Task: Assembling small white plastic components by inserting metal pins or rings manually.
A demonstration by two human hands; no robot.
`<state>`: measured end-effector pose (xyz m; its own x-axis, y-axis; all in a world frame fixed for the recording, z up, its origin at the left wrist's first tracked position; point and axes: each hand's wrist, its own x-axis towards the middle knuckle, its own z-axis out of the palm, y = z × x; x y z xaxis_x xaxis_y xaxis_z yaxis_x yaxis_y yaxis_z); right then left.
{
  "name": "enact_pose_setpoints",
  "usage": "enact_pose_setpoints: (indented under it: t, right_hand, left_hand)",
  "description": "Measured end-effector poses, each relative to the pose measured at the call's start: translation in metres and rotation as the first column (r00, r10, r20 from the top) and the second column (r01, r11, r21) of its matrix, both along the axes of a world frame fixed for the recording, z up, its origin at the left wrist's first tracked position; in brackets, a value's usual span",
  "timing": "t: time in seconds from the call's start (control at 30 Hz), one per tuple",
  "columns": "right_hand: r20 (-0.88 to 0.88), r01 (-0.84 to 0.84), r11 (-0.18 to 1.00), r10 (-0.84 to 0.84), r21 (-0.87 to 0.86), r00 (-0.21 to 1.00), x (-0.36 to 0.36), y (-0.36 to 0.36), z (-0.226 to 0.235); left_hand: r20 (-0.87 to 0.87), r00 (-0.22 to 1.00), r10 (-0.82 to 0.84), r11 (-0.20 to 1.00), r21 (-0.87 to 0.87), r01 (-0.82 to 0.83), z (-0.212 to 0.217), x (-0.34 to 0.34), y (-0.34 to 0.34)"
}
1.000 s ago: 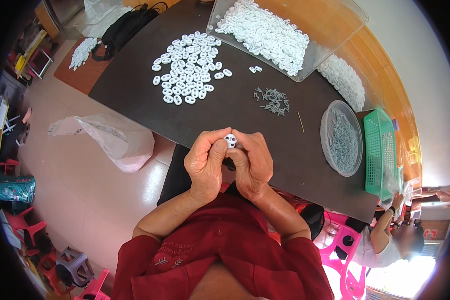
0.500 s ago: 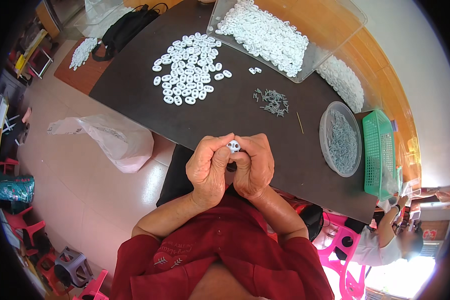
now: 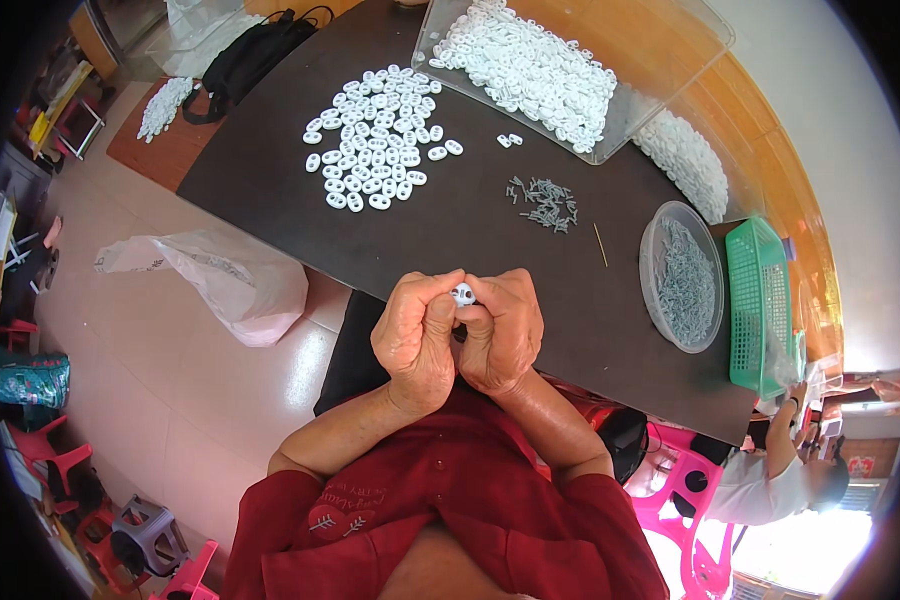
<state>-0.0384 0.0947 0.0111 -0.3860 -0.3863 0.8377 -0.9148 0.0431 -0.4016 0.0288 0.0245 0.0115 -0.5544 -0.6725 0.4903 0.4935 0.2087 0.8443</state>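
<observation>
Between my fingertips is a small white oval plastic piece with dark holes (image 3: 463,294). My left hand (image 3: 417,340) pinches it from one side and my right hand (image 3: 502,330) from the other, both thumbs toward me. Fingers cover part of the piece. Beyond my hands lies a spread of white oval two-holed pieces (image 3: 375,140) on the dark table (image 3: 300,225). A small heap of grey pins (image 3: 548,205) rests farther right, with a thin yellowish stick (image 3: 600,245) beside it.
A clear bin (image 3: 595,155) of white parts stands at the back. To the right are a round tub of grey pins (image 3: 685,285) and a green basket (image 3: 758,310). A white sack (image 3: 235,285) sits on the floor at left. Another person (image 3: 770,485) is at lower right.
Both hands, still pinching the white piece, have shifted very slightly left. The piece looks a little turned between the fingers. Nothing on the table has visibly moved.
</observation>
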Motion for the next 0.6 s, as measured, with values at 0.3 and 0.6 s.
enact_pose_setpoints:
  t: [0.3, 0.6]
  right_hand:
    - [0.001, 0.024, 1.000, -0.024, 0.008, 1.000, -0.002, -0.005, -0.004]
    - [0.025, -0.006, 0.999, 0.007, -0.032, 1.000, -0.010, -0.001, 0.008]
  left_hand:
    - [0.019, 0.998, 0.055, 0.999, 0.004, -0.055, -0.008, -0.005, 0.000]
    - [0.051, 0.999, -0.004, 0.999, -0.032, 0.006, 0.004, -0.010, -0.007]
